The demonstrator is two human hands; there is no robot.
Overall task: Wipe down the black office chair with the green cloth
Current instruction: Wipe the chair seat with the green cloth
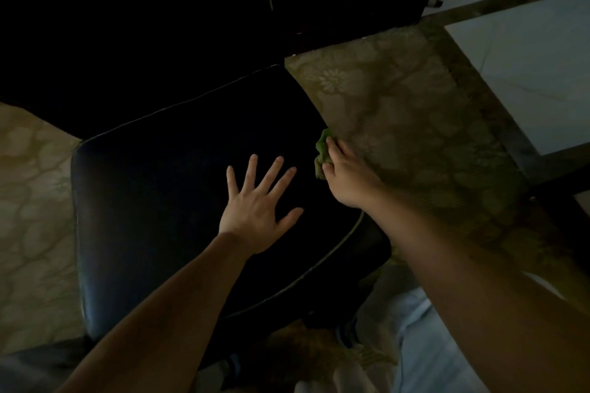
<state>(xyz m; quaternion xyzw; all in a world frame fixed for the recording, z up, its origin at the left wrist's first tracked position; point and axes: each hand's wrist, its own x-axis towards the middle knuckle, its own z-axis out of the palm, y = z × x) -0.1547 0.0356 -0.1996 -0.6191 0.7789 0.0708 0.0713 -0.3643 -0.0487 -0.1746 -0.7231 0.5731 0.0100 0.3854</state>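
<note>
The picture is very dark, and the top left is almost all black. Pale light falls on the white floor [523, 80] at the upper right. Edges look soft and bent

Just one head cam — looking steeply down, close over the chair seat [178, 201] and the patterned floor [399, 124].

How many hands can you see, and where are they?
2. The left hand lies flat with fingers spread on the black chair seat. The right hand is at the seat's right edge, gripping the green cloth.
</note>
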